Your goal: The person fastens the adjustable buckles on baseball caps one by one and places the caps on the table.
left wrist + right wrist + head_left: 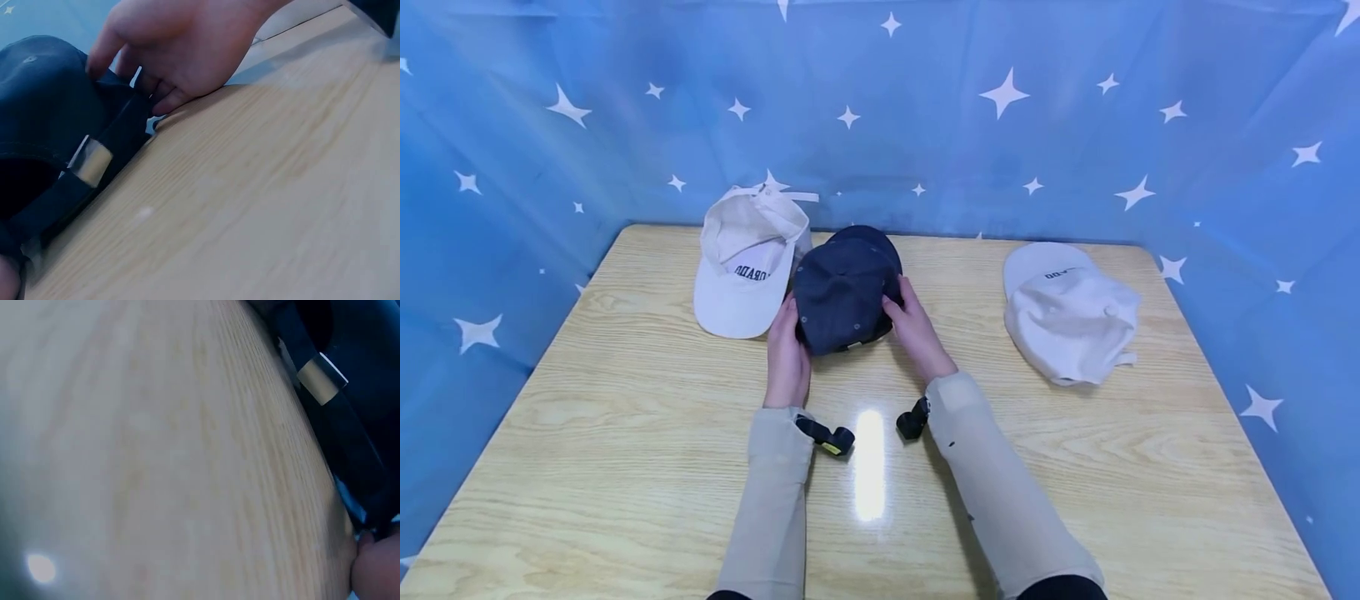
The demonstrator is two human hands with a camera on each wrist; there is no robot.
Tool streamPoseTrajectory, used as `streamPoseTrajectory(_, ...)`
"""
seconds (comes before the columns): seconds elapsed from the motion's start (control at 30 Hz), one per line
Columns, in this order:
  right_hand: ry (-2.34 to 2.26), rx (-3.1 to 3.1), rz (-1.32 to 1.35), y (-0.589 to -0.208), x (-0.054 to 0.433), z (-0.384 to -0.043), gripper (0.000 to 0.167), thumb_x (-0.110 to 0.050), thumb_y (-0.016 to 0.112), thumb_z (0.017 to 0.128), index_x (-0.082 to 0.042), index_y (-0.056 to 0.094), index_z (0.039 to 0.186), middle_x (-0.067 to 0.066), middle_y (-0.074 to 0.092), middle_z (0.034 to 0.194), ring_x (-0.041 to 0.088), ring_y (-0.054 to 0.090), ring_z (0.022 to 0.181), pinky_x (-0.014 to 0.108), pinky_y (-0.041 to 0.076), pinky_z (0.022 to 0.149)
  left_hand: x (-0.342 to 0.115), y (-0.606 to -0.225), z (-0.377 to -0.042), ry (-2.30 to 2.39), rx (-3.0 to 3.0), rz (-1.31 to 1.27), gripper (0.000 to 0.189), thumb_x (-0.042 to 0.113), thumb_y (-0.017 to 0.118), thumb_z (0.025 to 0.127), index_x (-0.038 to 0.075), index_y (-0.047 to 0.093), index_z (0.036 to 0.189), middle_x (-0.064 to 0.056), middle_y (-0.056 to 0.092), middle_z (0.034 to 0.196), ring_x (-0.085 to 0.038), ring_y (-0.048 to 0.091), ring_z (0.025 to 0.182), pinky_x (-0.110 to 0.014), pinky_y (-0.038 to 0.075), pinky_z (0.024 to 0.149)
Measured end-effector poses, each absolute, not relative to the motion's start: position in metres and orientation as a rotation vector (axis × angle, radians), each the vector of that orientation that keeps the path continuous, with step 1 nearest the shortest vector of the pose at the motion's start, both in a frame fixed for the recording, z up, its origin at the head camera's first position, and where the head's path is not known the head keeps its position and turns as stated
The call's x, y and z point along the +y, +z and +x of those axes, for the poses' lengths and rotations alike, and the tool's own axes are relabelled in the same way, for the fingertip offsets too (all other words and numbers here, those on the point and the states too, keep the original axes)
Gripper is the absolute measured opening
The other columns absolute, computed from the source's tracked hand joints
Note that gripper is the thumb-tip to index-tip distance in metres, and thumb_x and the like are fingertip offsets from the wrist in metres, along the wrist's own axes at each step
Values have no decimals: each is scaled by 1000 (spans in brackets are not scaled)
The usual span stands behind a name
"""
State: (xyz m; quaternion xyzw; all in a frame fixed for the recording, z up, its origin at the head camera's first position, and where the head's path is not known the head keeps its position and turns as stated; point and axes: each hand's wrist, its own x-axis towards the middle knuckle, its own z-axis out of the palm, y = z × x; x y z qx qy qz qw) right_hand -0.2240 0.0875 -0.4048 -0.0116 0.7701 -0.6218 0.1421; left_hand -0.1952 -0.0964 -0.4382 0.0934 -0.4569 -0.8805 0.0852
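Stretching in from the near edge, the left sleeve and right sleeve each wear a black camera at the cuff, one on the left, one on the right. Between the cameras, a bright glare lies on the wooden bench, at 6 o'clock from the dark cap.

That cap sits a little beyond the cameras, between both hands, its buckle toward 6 o'clock and its brim toward 1. The left hand grips its edge from about 8 o'clock, the fingertips mostly hidden. The right hand holds the edge at 4 o'clock, thumb on the crown, fingers curled round the rim.

Well apart at 3 o'clock rests a white cap, brim toward 11. Just beside the dark cap, between 9 and 10 o'clock, is another white cap, brim toward 6, strap toward 2. Behind everything hangs a blue star-printed curtain.
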Motion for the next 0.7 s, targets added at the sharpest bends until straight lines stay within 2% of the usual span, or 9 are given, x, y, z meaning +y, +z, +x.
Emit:
streamPoseTrajectory(0.2,-1829,2189,8,-429,91,-238,56,-35,36,96,-23,9,144,-11,7,147,4,6,131,29,13,106,-105,-441,-193,-2737,-1080,312,51,27,47,93,-1,32,133,-9,42,133,-14,38,121,-25,29,100)
streamPoseTrajectory(0.47,-2071,2081,39,-435,93,-239,53,-29,40,95,-21,17,143,-6,16,146,8,16,131,27,17,106,-127,-445,-193,-2982,-333,417,65,44,45,91,6,21,137,-12,44,131,-20,39,122,-27,28,100)
streamPoseTrajectory(0.7,-2573,1538,37,-443,104,-226,52,-14,40,96,-9,16,142,8,11,147,16,14,133,29,16,107,-137,-447,-191,-3012,120,425,59,45,36,93,5,26,136,-16,44,131,-26,38,122,-33,29,101)
